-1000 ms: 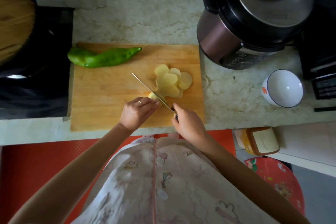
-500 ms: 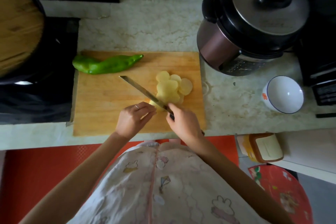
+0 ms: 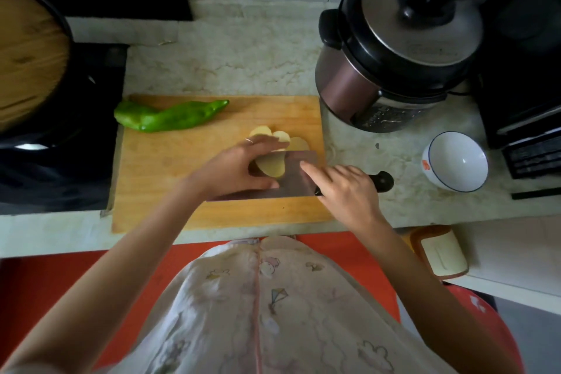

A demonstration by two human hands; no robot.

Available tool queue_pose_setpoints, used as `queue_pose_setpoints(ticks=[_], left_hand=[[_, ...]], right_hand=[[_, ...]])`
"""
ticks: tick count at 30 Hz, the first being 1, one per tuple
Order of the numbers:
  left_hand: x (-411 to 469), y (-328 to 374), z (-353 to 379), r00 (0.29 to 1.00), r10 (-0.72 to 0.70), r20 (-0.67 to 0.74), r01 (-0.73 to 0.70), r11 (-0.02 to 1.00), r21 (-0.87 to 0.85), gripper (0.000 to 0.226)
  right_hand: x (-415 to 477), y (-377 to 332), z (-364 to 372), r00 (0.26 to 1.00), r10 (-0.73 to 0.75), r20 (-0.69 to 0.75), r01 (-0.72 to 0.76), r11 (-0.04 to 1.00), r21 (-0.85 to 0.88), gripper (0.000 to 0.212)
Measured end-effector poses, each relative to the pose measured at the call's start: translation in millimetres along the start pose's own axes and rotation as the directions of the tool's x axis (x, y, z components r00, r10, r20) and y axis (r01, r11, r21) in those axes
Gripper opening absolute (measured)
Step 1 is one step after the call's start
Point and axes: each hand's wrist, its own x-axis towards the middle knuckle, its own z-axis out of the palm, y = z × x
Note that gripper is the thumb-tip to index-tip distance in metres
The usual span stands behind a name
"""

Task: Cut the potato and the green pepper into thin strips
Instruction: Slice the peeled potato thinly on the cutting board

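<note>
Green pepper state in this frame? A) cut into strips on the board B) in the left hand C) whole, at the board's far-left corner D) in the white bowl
C: the green pepper lies uncut at the far-left corner of the cutting board; the left hand holds potato slices, the right hand grips the cleaver, and the white bowl shows nothing inside.

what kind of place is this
Most likely a home kitchen: a wooden cutting board with potato slices and a green pepper lies on a stone counter, beside an electric pressure cooker.
</note>
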Motion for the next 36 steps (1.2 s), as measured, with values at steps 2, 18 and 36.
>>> queue_pose_setpoints(ticks=[2, 18, 36], left_hand=[[11, 2, 3, 0.995, -0.032, 0.092, 0.036, 0.998, -0.045, 0.066], [47, -27, 9, 0.979, -0.127, -0.16, 0.1, 0.981, -0.166, 0.043], [-62, -71, 102, 0.784, 0.349, -0.514, -0.032, 0.848, 0.528, 0.027]], right_hand=[[-5, 4, -5, 0.998, -0.053, -0.033, 0.052, 0.998, -0.028, 0.043], [-55, 30, -11, 0.917, 0.301, -0.263, -0.276, 0.953, 0.129, 0.019], [-16, -54, -9, 0.833, 0.261, 0.487, -0.495, 0.745, 0.448, 0.025]])
